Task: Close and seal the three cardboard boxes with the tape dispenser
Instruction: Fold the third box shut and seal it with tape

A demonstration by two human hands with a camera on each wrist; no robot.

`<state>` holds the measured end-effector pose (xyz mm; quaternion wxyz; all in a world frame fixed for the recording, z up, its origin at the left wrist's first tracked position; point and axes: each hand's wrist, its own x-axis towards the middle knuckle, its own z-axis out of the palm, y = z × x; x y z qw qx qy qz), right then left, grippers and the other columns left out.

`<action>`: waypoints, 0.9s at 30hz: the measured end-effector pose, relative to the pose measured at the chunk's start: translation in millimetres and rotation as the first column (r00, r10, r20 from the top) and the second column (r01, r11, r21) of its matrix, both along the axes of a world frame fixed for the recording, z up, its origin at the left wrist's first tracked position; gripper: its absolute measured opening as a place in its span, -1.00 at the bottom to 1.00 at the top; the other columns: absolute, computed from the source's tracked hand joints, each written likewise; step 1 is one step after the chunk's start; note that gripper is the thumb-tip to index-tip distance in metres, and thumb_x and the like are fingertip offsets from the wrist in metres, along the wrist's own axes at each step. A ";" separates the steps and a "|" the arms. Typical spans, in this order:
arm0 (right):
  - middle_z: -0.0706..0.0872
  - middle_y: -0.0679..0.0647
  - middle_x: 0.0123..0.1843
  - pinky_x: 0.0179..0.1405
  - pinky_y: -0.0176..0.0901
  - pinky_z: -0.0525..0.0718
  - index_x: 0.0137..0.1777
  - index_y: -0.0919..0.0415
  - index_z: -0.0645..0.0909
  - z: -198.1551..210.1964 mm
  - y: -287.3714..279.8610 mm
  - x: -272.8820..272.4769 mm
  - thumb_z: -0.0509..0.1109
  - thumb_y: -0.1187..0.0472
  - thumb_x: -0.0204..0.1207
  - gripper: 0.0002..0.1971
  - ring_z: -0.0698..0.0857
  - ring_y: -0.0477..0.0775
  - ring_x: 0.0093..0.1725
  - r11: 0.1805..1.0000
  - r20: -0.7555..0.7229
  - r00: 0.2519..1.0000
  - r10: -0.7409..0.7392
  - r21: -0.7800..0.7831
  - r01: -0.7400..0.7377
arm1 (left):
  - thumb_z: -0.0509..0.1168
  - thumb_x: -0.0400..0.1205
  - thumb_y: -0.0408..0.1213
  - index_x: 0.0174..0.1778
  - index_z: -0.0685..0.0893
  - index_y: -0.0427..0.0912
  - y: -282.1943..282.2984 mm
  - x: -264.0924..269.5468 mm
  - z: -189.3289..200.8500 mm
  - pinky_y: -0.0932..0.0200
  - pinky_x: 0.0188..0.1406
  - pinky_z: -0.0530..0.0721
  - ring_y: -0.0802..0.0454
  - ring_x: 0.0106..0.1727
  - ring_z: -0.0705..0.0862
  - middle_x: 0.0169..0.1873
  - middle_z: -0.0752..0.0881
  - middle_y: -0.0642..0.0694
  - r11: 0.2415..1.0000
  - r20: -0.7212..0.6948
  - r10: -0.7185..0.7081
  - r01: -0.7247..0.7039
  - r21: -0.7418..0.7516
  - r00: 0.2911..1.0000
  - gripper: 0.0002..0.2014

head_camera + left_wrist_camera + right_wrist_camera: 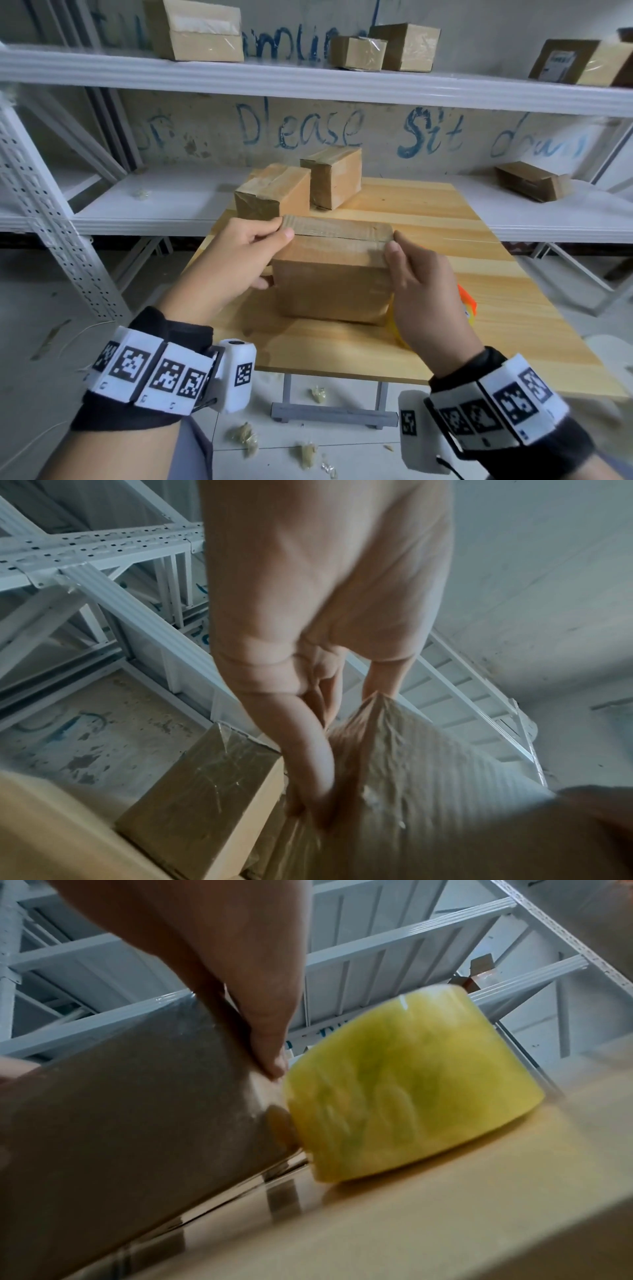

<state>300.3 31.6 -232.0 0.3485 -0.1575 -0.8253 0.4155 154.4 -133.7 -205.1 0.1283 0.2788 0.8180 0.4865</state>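
Two taped boxes (274, 192) at twelve o'clock look sealed; our left hand (236, 257) and right hand (421, 284) grip the third box (332, 284), untaped.

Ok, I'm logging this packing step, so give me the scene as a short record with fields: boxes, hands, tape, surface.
near box: cardboard box nearest the person on the wooden table, top flaps folded together
left hand: left hand grips the box's left end, thumb on top
right hand: right hand holds the box's right end
tape dispenser: yellow roll with orange part on the table right of the box, untouched
far boxes: two boxes behind, glossy tape on them
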 end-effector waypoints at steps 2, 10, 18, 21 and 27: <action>0.39 -0.17 -0.49 -0.51 -0.22 0.31 -0.26 0.15 0.59 -0.4 1.7 -1.5 0.15 0.13 0.80 -0.62 0.31 -0.17 -0.51 0.998 -0.061 0.998 -0.030 0.051 0.033 | 0.30 0.69 0.11 0.72 0.26 0.20 -1.9 1.2 0.8 0.35 -0.15 0.68 0.46 0.08 0.54 0.57 0.47 0.18 0.998 -0.003 -0.051 0.051 -0.028 0.999 -0.34; 0.64 -0.05 -0.35 -0.29 0.05 0.58 -0.02 0.22 0.70 2.9 18.7 -11.4 0.13 0.05 0.80 -0.63 0.57 -0.05 -0.32 0.993 0.123 0.985 0.118 -0.037 -0.114 | 0.70 0.28 0.07 0.44 0.46 0.62 -18.3 -7.9 8.5 -0.05 0.58 0.41 0.24 0.53 0.47 0.48 0.52 0.37 0.946 -0.095 -0.243 0.214 -0.246 0.965 -0.15; 0.10 0.16 0.78 0.66 0.41 0.05 0.77 -0.12 -0.06 23.9 24.6 9.1 0.32 -0.29 0.53 -0.10 -0.04 0.35 0.76 0.956 0.709 0.695 -0.118 0.270 -0.113 | 0.51 0.30 0.41 0.52 0.36 0.60 -11.8 8.9 6.7 0.02 0.14 0.70 0.07 0.21 0.63 0.50 0.56 0.07 0.929 -0.309 0.003 -0.116 -0.351 0.951 -0.17; 0.24 0.27 0.64 0.54 0.44 0.31 0.70 -0.15 0.08 22.0 34.8 19.8 0.45 -0.23 0.41 -0.09 0.22 0.50 0.64 0.946 0.845 0.491 -0.210 0.303 -0.118 | 0.47 0.29 0.46 0.60 0.07 0.64 -14.5 12.8 6.2 -0.09 0.40 0.60 0.03 0.53 0.51 0.63 0.41 0.13 0.881 -0.258 -0.105 -0.031 -0.473 0.960 -0.01; 0.49 0.12 0.24 0.23 0.20 0.63 0.32 0.02 0.50 11.9 54.1 21.6 0.52 -0.24 0.42 -0.43 0.56 0.29 0.20 0.946 0.763 0.596 -0.250 0.324 -0.019 | 0.41 0.44 0.40 0.67 0.23 0.39 -4.1 28.1 18.3 -0.06 0.54 0.40 -0.13 0.54 0.49 0.51 0.57 -0.02 0.816 -0.405 -0.072 -0.180 -0.550 0.911 -0.12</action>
